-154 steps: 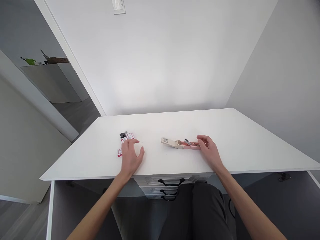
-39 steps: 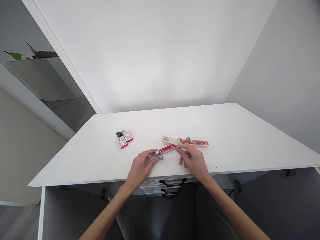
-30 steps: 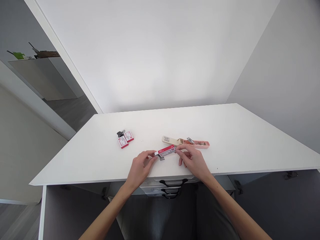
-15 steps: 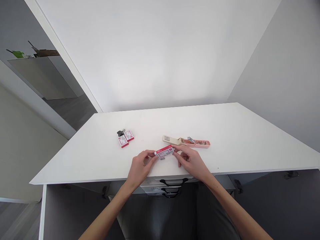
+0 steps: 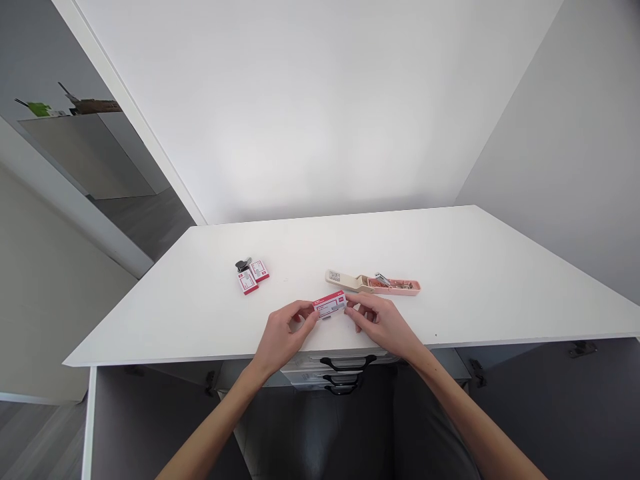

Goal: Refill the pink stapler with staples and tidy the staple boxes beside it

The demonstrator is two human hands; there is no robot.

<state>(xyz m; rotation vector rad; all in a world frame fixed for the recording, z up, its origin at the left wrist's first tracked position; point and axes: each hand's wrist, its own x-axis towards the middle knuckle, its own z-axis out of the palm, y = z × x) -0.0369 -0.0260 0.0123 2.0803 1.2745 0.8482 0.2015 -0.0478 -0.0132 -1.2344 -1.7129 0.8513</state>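
Note:
Between both hands is a small red-and-white box (image 5: 330, 305), held just above the tabletop and slightly tilted. Thumb and fingers of my left hand (image 5: 285, 330) pinch its left end. At its right end, the thumb and index finger of my right hand (image 5: 383, 325) close on the corner. A small grey strip (image 5: 327, 318) shows right under the box; whether it touches the box I cannot tell. Behind my right hand lies a long pink-and-cream case (image 5: 395, 287), its lid swung open, with small metal pieces inside.
Two similar red-and-white boxes (image 5: 247, 282) lie at the left of the white tabletop (image 5: 200, 300), beside a small black-and-silver tool (image 5: 243, 265). Below the front edge are drawers with black handles (image 5: 348, 364). A white wall (image 5: 325, 120) rises behind.
The box has turned a little, showing more of its white face, and its left end has shifted slightly right. My left fingers have moved further over that end.

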